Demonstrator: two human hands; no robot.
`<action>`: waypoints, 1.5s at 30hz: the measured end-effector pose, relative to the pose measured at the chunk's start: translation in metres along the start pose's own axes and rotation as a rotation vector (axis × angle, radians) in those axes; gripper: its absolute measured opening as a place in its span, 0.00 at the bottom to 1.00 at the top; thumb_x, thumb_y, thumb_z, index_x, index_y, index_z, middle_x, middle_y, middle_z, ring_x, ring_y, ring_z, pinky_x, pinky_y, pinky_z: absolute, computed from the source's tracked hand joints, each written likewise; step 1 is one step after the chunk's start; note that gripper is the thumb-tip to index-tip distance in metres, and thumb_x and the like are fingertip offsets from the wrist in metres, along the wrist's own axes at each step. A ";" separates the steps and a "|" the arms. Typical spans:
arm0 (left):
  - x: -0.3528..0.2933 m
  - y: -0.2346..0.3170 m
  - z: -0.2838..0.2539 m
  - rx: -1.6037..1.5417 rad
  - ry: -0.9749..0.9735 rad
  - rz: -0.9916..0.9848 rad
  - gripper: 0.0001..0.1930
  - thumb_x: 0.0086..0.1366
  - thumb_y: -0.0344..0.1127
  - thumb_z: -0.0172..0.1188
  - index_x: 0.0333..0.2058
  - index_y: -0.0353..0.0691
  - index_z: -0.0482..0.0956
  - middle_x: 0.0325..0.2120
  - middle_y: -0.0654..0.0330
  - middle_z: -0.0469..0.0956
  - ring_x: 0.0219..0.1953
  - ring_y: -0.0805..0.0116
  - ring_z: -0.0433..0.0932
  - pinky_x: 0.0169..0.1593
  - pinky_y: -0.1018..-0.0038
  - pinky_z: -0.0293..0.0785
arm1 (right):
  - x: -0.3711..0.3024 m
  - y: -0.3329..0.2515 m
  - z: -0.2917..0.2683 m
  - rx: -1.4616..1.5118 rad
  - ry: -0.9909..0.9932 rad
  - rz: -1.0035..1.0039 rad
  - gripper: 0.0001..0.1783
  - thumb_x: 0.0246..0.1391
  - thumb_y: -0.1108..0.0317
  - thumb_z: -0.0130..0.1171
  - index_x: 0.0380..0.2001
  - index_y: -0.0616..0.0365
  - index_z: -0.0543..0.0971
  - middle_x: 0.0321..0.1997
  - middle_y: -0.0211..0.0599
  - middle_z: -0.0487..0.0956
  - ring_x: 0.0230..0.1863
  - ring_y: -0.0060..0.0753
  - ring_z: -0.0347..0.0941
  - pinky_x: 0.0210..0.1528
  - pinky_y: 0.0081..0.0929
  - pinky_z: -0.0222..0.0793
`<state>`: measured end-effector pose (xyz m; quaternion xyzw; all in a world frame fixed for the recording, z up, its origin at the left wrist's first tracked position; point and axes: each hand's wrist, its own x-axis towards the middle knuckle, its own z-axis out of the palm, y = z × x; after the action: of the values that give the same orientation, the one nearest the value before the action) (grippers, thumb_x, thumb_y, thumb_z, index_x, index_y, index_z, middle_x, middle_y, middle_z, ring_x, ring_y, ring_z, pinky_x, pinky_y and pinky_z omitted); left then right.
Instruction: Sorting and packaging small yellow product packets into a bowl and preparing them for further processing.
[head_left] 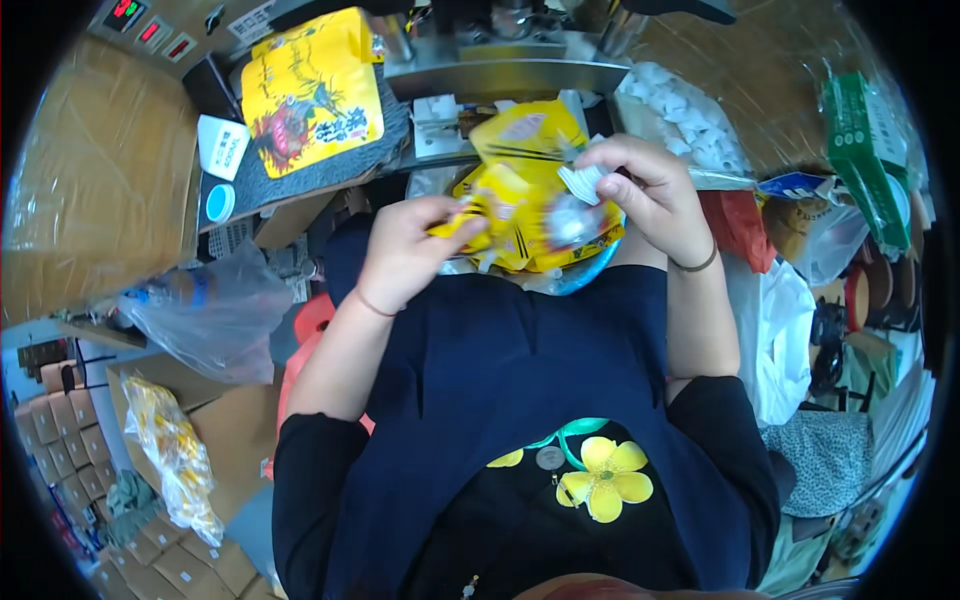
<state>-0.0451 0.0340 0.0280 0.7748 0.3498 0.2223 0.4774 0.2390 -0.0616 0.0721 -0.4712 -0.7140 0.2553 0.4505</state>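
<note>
Our left hand pinches a yellow bag near twelve o'clock, our right a white ribbed piece toward one. We should grip lightly, avoiding creases.

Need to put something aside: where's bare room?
Bare: left brown surface, beside the white container; right brown surface, between bag of white pieces and green box. Crowded: between left hand and right hand, among yellow pouches.

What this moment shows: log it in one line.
left hand: gripping blurred yellow pouch | right hand: pinching white ribbed piece | gray mat: yellow printed pouches on top
</note>
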 end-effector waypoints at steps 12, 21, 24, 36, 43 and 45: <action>-0.006 0.019 0.055 -0.804 -0.444 -0.217 0.18 0.69 0.43 0.60 0.47 0.33 0.79 0.41 0.59 0.83 0.42 0.73 0.81 0.48 0.75 0.76 | 0.004 -0.014 -0.007 0.168 -0.217 0.305 0.17 0.68 0.59 0.51 0.45 0.63 0.79 0.45 0.36 0.80 0.47 0.26 0.74 0.48 0.22 0.69; 0.039 -0.016 0.039 -1.110 -0.214 -0.309 0.17 0.62 0.22 0.59 0.50 0.27 0.75 0.47 0.50 0.81 0.45 0.62 0.83 0.51 0.68 0.79 | -0.018 0.010 -0.025 -0.024 0.140 0.390 0.15 0.68 0.70 0.47 0.55 0.60 0.73 0.43 0.34 0.77 0.43 0.24 0.72 0.46 0.20 0.68; 0.063 -0.015 0.024 -1.174 -0.264 -0.348 0.15 0.63 0.23 0.58 0.49 0.25 0.74 0.45 0.48 0.81 0.45 0.60 0.83 0.52 0.66 0.79 | -0.014 0.010 -0.002 -0.059 0.095 0.349 0.15 0.66 0.71 0.50 0.54 0.61 0.69 0.44 0.35 0.77 0.45 0.24 0.72 0.49 0.22 0.69; 0.044 -0.081 -0.084 1.123 0.442 0.289 0.29 0.60 0.41 0.64 0.59 0.38 0.70 0.57 0.45 0.69 0.63 0.43 0.64 0.62 0.53 0.62 | -0.027 0.016 -0.009 -0.286 0.120 0.249 0.07 0.60 0.71 0.59 0.37 0.61 0.73 0.32 0.28 0.73 0.34 0.20 0.67 0.39 0.19 0.66; 0.005 -0.061 -0.046 0.040 0.360 0.066 0.07 0.67 0.29 0.57 0.39 0.32 0.80 0.29 0.53 0.81 0.33 0.61 0.81 0.39 0.70 0.75 | -0.004 0.004 0.032 -0.217 0.136 0.144 0.06 0.66 0.72 0.49 0.40 0.61 0.74 0.37 0.32 0.73 0.37 0.21 0.69 0.41 0.22 0.67; -0.001 -0.042 -0.027 -0.288 0.233 -0.082 0.10 0.63 0.35 0.65 0.35 0.32 0.82 0.26 0.55 0.82 0.27 0.76 0.80 0.33 0.77 0.75 | 0.013 -0.013 0.036 -0.187 -0.092 0.144 0.07 0.65 0.71 0.51 0.42 0.62 0.75 0.38 0.33 0.76 0.38 0.22 0.71 0.42 0.23 0.68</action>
<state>-0.0776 0.0612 0.0026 0.6526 0.3987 0.3386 0.5482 0.1993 -0.0534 0.0703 -0.5489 -0.7190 0.2406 0.3520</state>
